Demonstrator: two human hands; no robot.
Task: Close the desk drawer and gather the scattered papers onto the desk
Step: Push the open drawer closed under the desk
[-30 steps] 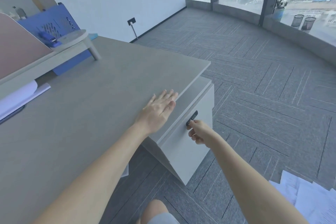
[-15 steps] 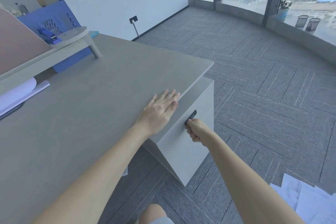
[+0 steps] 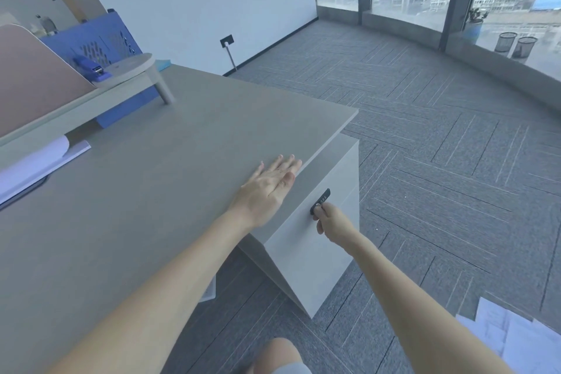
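The grey desk (image 3: 127, 209) fills the left half of the view. Under its right end stands a white drawer unit (image 3: 306, 255) with a black lock plate (image 3: 322, 200) on its front. My left hand (image 3: 267, 188) lies flat, fingers spread, on the desk top at its right edge. My right hand (image 3: 329, 222) has its fingers curled against the lower end of the lock plate on the drawer front. The drawer front sits nearly flush with the unit. Scattered white papers (image 3: 516, 340) lie on the carpet at the lower right, partly cut off by the frame.
A raised wooden shelf (image 3: 100, 100) with a round end stands at the back of the desk, with a blue stapler (image 3: 91, 68) on it and white sheets (image 3: 36, 164) beneath. Two mesh bins (image 3: 514, 44) stand by the window. My knee (image 3: 279, 355) shows at the bottom.
The drawer front has slid in under the desk top, pushed by my right hand at the lock plate. My left hand has stayed flat on the desk.
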